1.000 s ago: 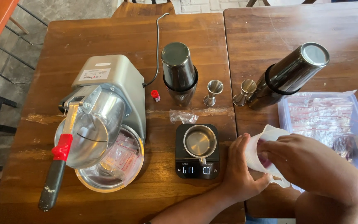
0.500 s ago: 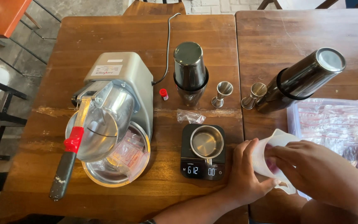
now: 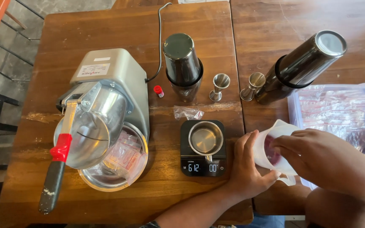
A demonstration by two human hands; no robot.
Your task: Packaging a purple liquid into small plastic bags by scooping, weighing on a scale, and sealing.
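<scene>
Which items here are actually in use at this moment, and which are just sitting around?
In use: left hand and right hand on the white plastic jug; small metal cup on the scale beside them.

Lying about: ice shaver, two shakers, two jiggers, bin of bags.

Lit dark scale screen (image 3: 202,167); white label (image 3: 92,70) atop grey machine; clear red-striped packets (image 3: 332,112) in tub
</scene>
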